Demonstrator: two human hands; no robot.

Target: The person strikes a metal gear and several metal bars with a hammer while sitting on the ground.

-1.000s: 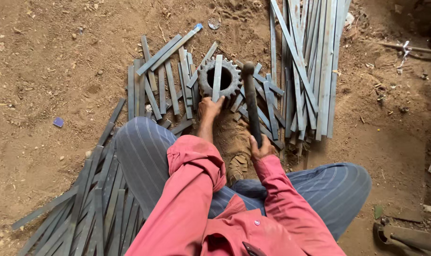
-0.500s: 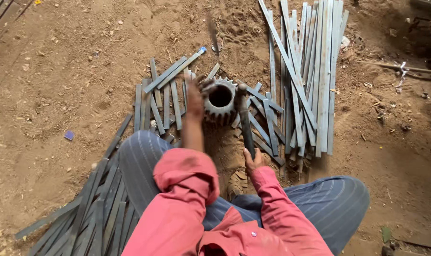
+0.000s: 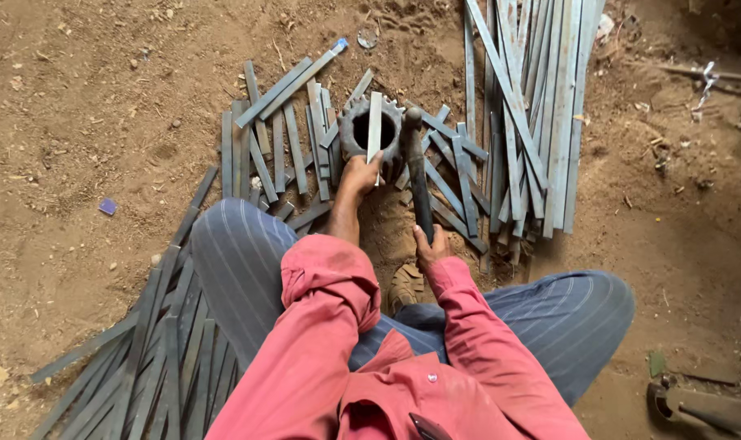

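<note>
I sit on the dirt ground in a red shirt and striped grey trousers. My left hand (image 3: 359, 174) grips the near end of a short flat metal strip (image 3: 374, 122) that lies across the open top of a thick toothed gear ring (image 3: 360, 130). My right hand (image 3: 429, 244) holds the handle of a dark hammer (image 3: 416, 167), whose head rests beside the ring's right edge. My foot in a sandal (image 3: 405, 285) shows between my knees.
Short metal strips (image 3: 281, 138) lie scattered left of the ring. Long grey strips (image 3: 533, 106) are piled at the upper right. Another bundle of long strips (image 3: 155, 350) runs under my left leg. A dark tool (image 3: 696, 407) lies at the lower right.
A strip lay on the ring a second ago; my left hand then moved aside, leaving the ring bare. Now a strip lies across it again, with my left hand on its near end.
</note>
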